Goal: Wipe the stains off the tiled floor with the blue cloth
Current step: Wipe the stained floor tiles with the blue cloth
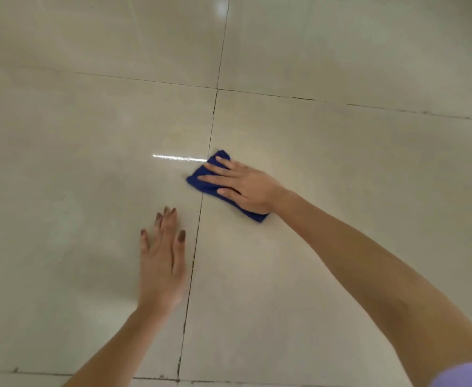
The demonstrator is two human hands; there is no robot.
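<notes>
The blue cloth (205, 187), folded into a thick pad, lay flat on the tiled floor (340, 163). It straddled the grout line (198, 233) between the two near tiles, a little below the corner where four tiles met. Folding probably gave it bulk enough to take pressure without bunching.

The right hand (243, 182) rested flat on top with fingers straight and spread. It pinched nothing and pressed the pad down under palm and fingertips, a hold that suited pushing it across the glaze. The far corner and the near end of the cloth showed beyond the hand.

Just left of the cloth's far corner a bright thin streak (176, 157) ran across the left tile. It looked like a wet trail or a light's glare; which could not be told. No distinct stain could be made out.

The left hand (162, 263) lay palm down and open on the left tile, close beside the grout line and nearer the person. It held nothing and most likely propped the body's weight. A lilac sleeve (466, 375) showed at the lower right corner.
</notes>
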